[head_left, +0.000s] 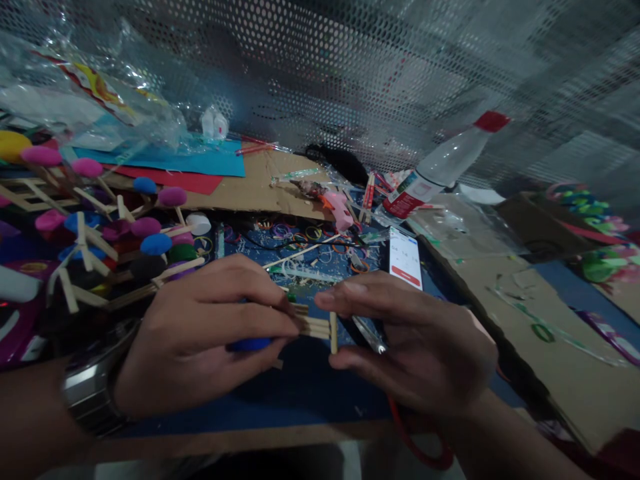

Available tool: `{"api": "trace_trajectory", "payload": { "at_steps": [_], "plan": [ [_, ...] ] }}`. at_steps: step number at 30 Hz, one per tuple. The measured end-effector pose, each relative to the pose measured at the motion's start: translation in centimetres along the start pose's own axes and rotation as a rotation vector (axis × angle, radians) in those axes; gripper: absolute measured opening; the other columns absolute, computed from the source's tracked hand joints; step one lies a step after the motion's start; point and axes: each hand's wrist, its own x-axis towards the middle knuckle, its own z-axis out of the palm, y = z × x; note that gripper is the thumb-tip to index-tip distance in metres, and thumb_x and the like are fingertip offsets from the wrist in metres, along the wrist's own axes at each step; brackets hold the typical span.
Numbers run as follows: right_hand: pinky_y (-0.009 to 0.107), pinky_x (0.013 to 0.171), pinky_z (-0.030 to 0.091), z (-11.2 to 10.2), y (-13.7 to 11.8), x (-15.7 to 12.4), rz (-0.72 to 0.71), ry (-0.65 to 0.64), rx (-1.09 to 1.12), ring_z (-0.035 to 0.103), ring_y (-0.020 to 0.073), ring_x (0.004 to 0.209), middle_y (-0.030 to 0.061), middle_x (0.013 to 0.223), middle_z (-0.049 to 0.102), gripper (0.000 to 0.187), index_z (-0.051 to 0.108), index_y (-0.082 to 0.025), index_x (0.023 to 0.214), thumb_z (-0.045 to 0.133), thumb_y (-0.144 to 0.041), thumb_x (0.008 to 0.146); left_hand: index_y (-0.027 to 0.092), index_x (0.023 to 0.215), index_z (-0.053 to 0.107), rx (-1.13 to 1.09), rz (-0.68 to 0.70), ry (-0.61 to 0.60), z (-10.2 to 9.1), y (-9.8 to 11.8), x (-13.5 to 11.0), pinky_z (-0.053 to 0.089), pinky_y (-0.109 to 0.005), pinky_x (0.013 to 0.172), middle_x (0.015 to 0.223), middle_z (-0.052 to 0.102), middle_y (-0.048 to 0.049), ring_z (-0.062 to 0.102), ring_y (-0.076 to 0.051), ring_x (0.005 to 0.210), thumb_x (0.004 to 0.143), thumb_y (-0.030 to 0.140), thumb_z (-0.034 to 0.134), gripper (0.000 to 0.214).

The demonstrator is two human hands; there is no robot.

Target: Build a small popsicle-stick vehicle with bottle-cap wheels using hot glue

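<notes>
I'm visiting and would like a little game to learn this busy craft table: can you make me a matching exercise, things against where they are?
Things:
1. plastic bottle
2. phone
3. wooden sticks
4. wristwatch

Places:
A. on the left wrist
B. lying screen up behind the right hand
C. pinched between the left hand and the right hand
D. lying tilted at the far right, red cap on

Pairs: 1-D, 2-B, 3-C, 4-A

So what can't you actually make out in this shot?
Head view:
- Blue piece: mostly hidden under the left hand.
- Phone screen: text too small.
- Bottle label: blurred.
- Red loop: partly covered by the right hand.
</notes>
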Motion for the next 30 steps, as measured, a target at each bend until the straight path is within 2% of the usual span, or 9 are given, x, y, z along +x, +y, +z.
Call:
{"api": "trace_trajectory", "payload": {
  "at_steps": [9, 13, 18, 23, 30],
  "plan": [
    [0.037, 0.082, 0.066, -0.1, -0.3, 0.2, -0.038, -0.024, -0.047, 0.076, 0.0235, 0.097, 0.0059, 0.108, 0.081, 0.062, 0.06, -0.025, 0.14, 0.081, -0.016, 0.083, 0.02, 0.095, 0.074, 0.009, 0.011, -0.012, -0.1, -0.2, -0.2, 0.062, -0.032, 0.079, 0.094, 0.077, -0.0043, 0.071, -0.017, 0.088, 0.085, 0.011, 0.075, 0.014],
    [0.036, 0.08, 0.067, -0.3, -0.7, 0.5, -0.059, -0.059, -0.129, 0.076, 0.0231, 0.097, 0.0057, 0.109, 0.081, 0.061, 0.057, -0.025, 0.142, 0.079, -0.015, 0.085, 0.017, 0.09, 0.073, -0.005, 0.01, 0.022, 0.2, -0.1, -0.2, 0.06, -0.03, 0.081, 0.093, 0.076, -0.0059, 0.071, -0.016, 0.087, 0.085, 0.009, 0.074, 0.009],
    [0.038, 0.078, 0.068, -0.8, -1.2, 0.5, -0.088, -0.124, -0.226, 0.077, 0.0243, 0.095, 0.0051, 0.107, 0.082, 0.063, 0.051, -0.027, 0.146, 0.075, -0.019, 0.089, 0.018, 0.083, 0.07, 0.007, 0.01, 0.0, 0.2, 0.1, 0.2, 0.06, -0.03, 0.076, 0.088, 0.076, -0.0037, 0.071, -0.016, 0.082, 0.085, 0.008, 0.074, 0.011],
    [0.038, 0.078, 0.069, -0.9, -1.3, 0.5, -0.078, -0.115, -0.245, 0.078, 0.0242, 0.095, 0.0041, 0.11, 0.081, 0.065, 0.051, -0.029, 0.147, 0.076, -0.018, 0.088, 0.023, 0.083, 0.069, 0.018, -0.009, -0.012, 0.1, 0.2, 0.4, 0.061, -0.031, 0.073, 0.087, 0.076, -0.0007, 0.071, -0.016, 0.08, 0.087, 0.01, 0.072, 0.014],
    [0.035, 0.081, 0.068, -0.9, -1.3, 0.6, -0.082, -0.115, -0.229, 0.077, 0.0222, 0.097, 0.0057, 0.111, 0.081, 0.061, 0.054, -0.024, 0.144, 0.077, -0.016, 0.087, 0.019, 0.084, 0.069, 0.001, -0.005, -0.016, 0.1, 0.1, 0.3, 0.06, -0.03, 0.075, 0.088, 0.075, -0.0025, 0.07, -0.016, 0.083, 0.085, 0.008, 0.073, 0.012]
  ]
}}
